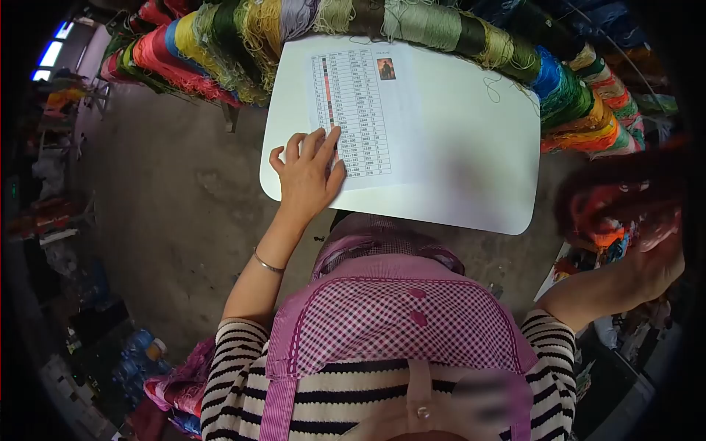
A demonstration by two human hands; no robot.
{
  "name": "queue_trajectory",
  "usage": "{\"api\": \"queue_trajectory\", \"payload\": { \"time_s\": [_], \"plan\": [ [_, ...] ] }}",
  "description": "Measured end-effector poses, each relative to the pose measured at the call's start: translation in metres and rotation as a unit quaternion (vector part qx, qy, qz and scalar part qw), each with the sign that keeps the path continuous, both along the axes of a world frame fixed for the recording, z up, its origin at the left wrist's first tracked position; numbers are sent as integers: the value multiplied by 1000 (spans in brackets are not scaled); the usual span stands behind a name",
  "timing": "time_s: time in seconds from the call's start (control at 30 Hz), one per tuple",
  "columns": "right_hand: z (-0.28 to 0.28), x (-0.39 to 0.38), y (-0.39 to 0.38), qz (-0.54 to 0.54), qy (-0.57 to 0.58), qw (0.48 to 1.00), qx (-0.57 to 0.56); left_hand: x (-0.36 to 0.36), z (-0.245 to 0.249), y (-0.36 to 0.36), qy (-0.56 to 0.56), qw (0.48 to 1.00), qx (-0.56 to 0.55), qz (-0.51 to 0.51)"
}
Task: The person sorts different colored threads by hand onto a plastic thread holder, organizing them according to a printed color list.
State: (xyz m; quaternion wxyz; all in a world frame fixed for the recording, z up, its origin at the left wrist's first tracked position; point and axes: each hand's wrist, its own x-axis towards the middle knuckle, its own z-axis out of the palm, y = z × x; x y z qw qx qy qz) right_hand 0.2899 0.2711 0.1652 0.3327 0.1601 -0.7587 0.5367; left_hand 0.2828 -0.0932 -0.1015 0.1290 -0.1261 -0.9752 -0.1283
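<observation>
"Sheet [403,110] status?"
"Flat, surface's [478,176] left half. Left hand [305,180] on it, fingers apart, index below mid-list. No ticks visible."
"Right hand [657,253]?"
"Off right edge, blurred; can't tell grip."

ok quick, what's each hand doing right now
Left hand: open, fingertips on the printed sheet, holding nothing
Right hand: at the dark red thread, too blurred to tell if it's closed on it
</observation>
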Motion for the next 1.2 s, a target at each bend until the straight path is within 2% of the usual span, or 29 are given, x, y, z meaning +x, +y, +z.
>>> {"api": "queue_trajectory", "payload": {
  "time_s": [0.1,0.2,0.27,0.37,0.43,0.57,0.6,0.63,0.67,0.7,0.83,0.97,1.0,1.07,1.1,1.13,1.17,1.2],
  "plan": [
    [-19,14,6,-87,-4,995,-46,-3,0,1,-1,1000,-12,-10],
    [-21,9,30,-5,-108,982,-154,-5,8,1,-2,1000,-4,-25],
    [-36,14,2,-42,-114,984,-132,-5,12,3,-1,999,3,-34],
    [-62,13,-23,-27,-169,978,-120,-9,16,2,-12,999,20,-38],
    [-71,17,-44,-53,-247,964,-84,-14,20,2,-19,996,79,-32],
    [-116,24,-69,10,-336,923,-187,-29,11,3,5,996,87,-34],
    [-134,29,-66,-10,-386,910,-152,-27,7,4,1,997,69,-35],
    [-145,32,-69,-13,-423,891,-166,-27,-1,5,-5,997,59,-43],
    [-149,29,-73,61,-420,880,-213,-28,-2,7,8,998,49,-50],
    [-185,32,-77,-19,-420,900,-118,-34,-19,1,62,993,65,-72],
    [-275,20,-97,-110,-340,932,-51,-59,-32,-10,46,990,58,-121],
    [-275,13,-116,-131,-372,915,-80,-72,-42,-22,29,996,-1,-89],
    [-280,13,-114,-141,-365,919,-50,-73,-42,-23,32,996,-11,-86],
    [-292,15,-109,-114,-380,915,-79,-73,-42,-22,53,995,-19,-85],
    [-298,15,-104,-104,-394,910,-79,-82,-55,-34,57,992,17,-113],
    [-284,17,-98,-56,-445,885,-126,-86,-67,-39,67,994,22,-85],
    [-299,15,-97,-102,-389,914,-58,-87,-73,-41,79,995,26,-58],
    [-287,17,-91,-98,-401,910,-38,-89,-72,-43,91,993,26,-65]
  ]
}}
